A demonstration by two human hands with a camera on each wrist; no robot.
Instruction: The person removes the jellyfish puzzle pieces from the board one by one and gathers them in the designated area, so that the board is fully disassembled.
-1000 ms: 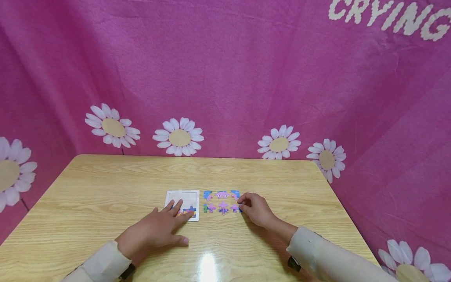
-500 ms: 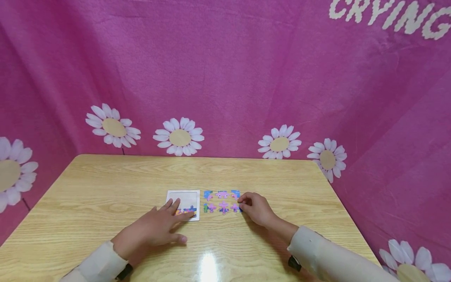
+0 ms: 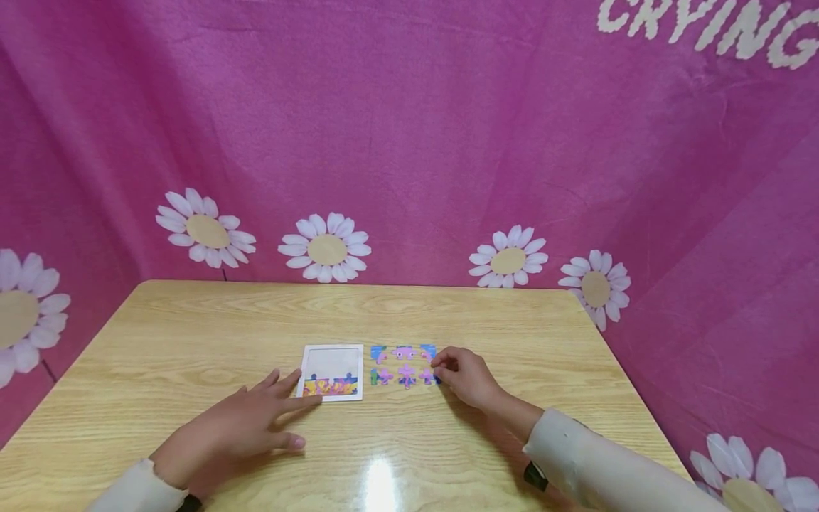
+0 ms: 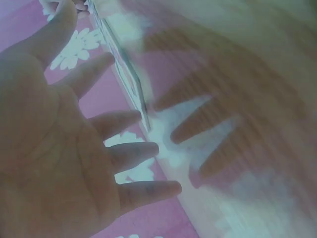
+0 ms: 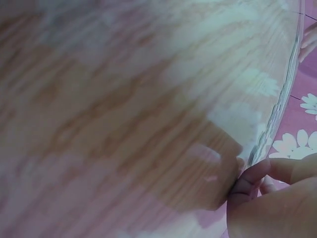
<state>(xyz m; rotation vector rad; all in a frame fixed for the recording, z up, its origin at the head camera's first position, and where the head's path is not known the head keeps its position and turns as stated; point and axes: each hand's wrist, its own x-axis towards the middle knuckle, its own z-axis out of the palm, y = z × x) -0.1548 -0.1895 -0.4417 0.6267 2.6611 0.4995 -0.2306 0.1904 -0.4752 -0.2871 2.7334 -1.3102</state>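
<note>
A white square puzzle tray [image 3: 360, 371] lies on the table. Joined jigsaw pieces [image 3: 333, 387] in yellow, pink and blue fill its lower strip; the upper part shows bare white. My left hand [image 3: 246, 419] is spread at the tray's lower left, fingertips by its rim; in the left wrist view its fingers [image 4: 136, 154] are straight. To the tray's right lie two rows of loose pieces with a pink character, including a middle piece with eyes [image 3: 404, 353]. My right hand [image 3: 470, 380] pinches the right edge of the lower-right puzzle piece [image 3: 425, 377] with curled thumb and forefinger.
The pale wood table [image 3: 224, 334] has a glossy top that reflects the hands in both wrist views. Behind it hangs a pink cloth [image 3: 409, 142] printed with white daisies and lettering. The table's far edge meets the cloth.
My left hand has drawn back from the tray toward the lower left, uncovering the joined pieces. The right hand has stayed at the same loose piece.
</note>
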